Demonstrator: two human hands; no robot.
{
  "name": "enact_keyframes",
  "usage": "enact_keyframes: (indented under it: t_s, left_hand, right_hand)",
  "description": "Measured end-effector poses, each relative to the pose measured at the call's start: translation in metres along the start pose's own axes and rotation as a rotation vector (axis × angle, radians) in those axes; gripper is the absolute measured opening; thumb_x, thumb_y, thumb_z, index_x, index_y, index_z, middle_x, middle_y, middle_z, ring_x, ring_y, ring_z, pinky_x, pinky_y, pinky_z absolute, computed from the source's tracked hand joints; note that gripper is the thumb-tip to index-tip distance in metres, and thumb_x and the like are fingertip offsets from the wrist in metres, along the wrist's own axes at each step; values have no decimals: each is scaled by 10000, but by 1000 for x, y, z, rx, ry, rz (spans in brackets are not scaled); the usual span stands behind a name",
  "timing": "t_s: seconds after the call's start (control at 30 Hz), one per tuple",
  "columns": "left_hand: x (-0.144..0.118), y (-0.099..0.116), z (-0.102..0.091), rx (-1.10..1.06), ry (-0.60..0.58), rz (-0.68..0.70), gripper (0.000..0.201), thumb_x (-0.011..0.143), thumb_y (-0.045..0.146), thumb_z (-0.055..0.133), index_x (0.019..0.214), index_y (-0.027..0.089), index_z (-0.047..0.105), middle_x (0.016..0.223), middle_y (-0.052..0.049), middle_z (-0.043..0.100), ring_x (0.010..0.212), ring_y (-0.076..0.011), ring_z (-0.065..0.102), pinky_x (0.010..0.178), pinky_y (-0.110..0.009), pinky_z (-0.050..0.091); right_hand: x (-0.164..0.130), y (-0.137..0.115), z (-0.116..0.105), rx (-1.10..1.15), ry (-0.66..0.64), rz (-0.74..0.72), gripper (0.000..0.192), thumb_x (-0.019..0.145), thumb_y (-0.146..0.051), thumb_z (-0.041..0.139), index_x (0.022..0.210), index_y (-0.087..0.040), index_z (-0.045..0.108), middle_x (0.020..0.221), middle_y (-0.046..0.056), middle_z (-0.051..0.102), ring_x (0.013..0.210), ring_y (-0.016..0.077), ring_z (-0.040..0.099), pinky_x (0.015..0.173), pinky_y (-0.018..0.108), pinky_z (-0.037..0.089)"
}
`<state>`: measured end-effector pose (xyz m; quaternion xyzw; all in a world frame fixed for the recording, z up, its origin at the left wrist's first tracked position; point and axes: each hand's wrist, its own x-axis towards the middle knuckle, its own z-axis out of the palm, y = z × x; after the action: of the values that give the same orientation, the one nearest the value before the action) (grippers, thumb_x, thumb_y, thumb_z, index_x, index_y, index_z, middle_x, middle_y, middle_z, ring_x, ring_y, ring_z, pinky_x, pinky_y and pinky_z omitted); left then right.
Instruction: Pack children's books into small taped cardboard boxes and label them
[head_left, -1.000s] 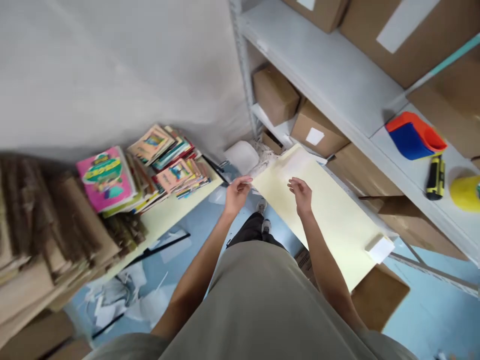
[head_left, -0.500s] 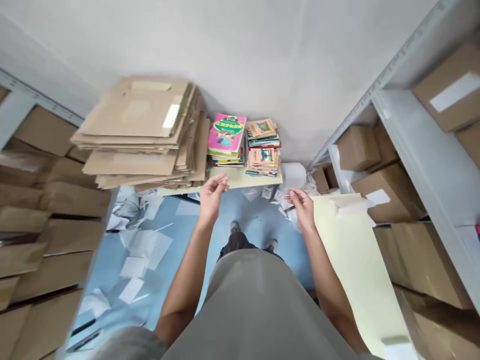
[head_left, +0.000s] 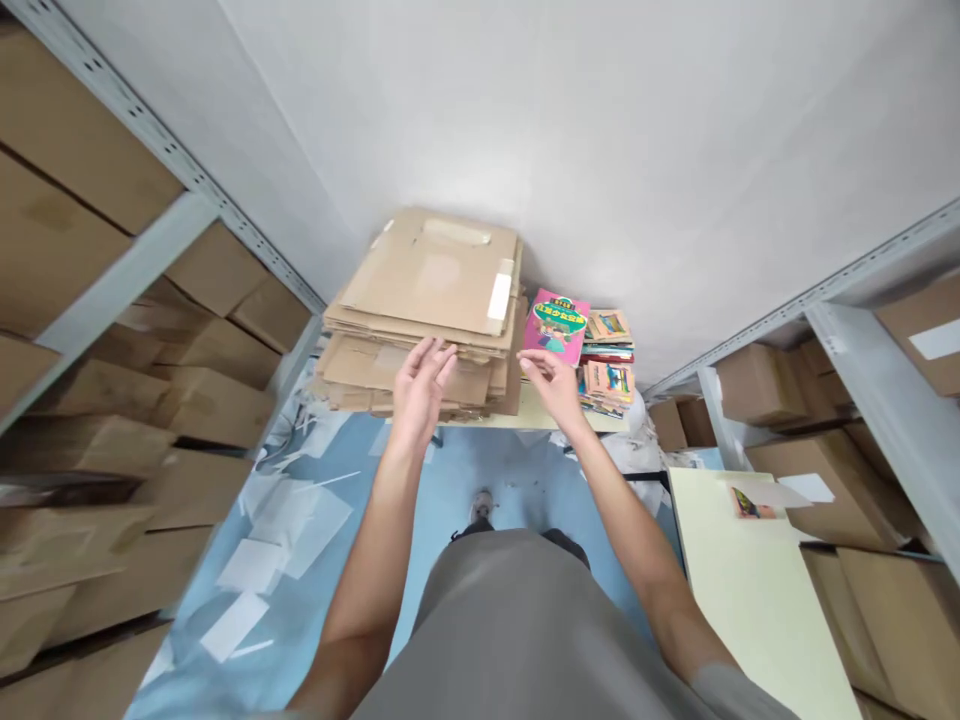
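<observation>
Cardboard stack [head_left: 427, 310] just beyond spread fingers [head_left: 439, 362] of both empty hands.

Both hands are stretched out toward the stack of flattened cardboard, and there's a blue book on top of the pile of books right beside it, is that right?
Not quite. In the head view the top book is pink, not blue. The rest holds: the left hand and right hand reach toward the stack of flattened cardboard.

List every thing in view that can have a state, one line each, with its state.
left hand: open, empty, fingers spread at the cardboard stack's front edge
right hand: open, empty, in front of the books
flattened cardboard stack: folded flat, piled high
pink book: closed, on top of its pile
small book stacks: closed, piled
shelf boxes: shut
paper sheets: scattered on the floor
</observation>
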<state>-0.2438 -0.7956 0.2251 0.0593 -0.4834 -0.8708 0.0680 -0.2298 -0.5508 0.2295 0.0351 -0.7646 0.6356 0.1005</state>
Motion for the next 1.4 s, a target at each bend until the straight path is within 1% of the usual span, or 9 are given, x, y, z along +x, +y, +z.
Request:
enact_keyframes:
  t_s: [0.17, 0.37, 0.57, 0.7, 0.77, 0.93, 1.1, 1.23, 1.4]
  left_hand:
    - [28, -6, 2, -100, -12, -89, 495, 891, 363, 989, 1270, 226, 703, 1659, -209, 678, 1487, -365, 738, 1411, -582, 468]
    - [30, -10, 8, -181, -7, -129, 569, 897, 328, 974, 1362, 263, 654, 1628, -189, 706, 1528, -339, 706, 1413, -577, 461]
    - [45, 8, 34, -235, -5, -75, 498, 890, 440, 998, 1264, 246, 732, 1509, -159, 778, 1532, -324, 698, 1361, -524, 516]
    - [51, 8, 40, -200, 140, -46, 426, 921, 437, 929, 1268, 233, 790, 1454, -117, 822, 1529, -316, 696, 1318, -485, 555]
    - [48, 2, 36, -124, 109, -75, 402, 929, 422, 883, 1274, 228, 815, 1432, -94, 836, 1510, -318, 707, 1308, -487, 568]
    - [31, -18, 48, 13, -221, -260, 452, 879, 491, 900, 1233, 213, 850, 1329, -110, 870, 1418, -378, 761, 1234, -546, 625]
    - [-5, -45, 110, 113, -433, -511, 588, 623, 392, 1019, 1145, 178, 851, 1196, -122, 890, 1225, -416, 824, 1077, -527, 677]
    - [-49, -75, 155, 236, -649, -708, 481, 542, 363, 975, 971, 187, 850, 1043, -91, 892, 1005, -379, 834, 907, -461, 655]
    - [-104, -112, 197, 393, -993, -873, 374, 549, 367, 924, 875, 196, 859, 914, -64, 867, 821, -324, 790, 781, -406, 584]
  right_hand:
    - [54, -5, 46, -420, -41, -235, 523, 1141, -584, 646, 1493, -225, 790, 1658, 154, 711, 1575, 320, 645, 1375, 538, 490]
    - [74, 12, 57, -750, -102, -201, 547, 1205, -485, 548, 1624, -178, 720, 1711, 178, 668, 1562, 372, 640, 1369, 596, 482]
    - [55, -9, 48, -932, -150, -287, 517, 1246, -359, 445, 1694, -234, 672, 1737, 128, 648, 1400, 333, 758, 1254, 518, 583]
    - [13, -26, 41, -854, -192, -337, 470, 1237, -375, 519, 1655, -285, 714, 1704, 111, 678, 1398, 317, 772, 1213, 487, 608]
    - [-12, -32, 32, -764, -164, -327, 430, 1211, -433, 593, 1586, -322, 771, 1657, 92, 720, 1390, 325, 784, 1200, 499, 621]
    - [-60, -44, -24, -622, 133, -190, 383, 1107, -517, 744, 1444, -369, 850, 1544, 70, 801, 1446, 364, 754, 1295, 597, 568]
    - [-118, -39, -132, -730, 752, 27, 609, 1112, -656, 655, 1576, -271, 737, 1735, 158, 640, 1666, 388, 547, 1435, 684, 354]
    - [-211, -16, -209, -633, 1105, 357, 917, 1030, -866, 587, 1612, -161, 654, 1676, 282, 654, 1590, 442, 615, 1343, 704, 461]
    - [-339, 12, -253, -326, 1245, 473, 947, 907, -837, 734, 1568, -165, 638, 1478, 264, 786, 1366, 397, 768, 1187, 643, 603]
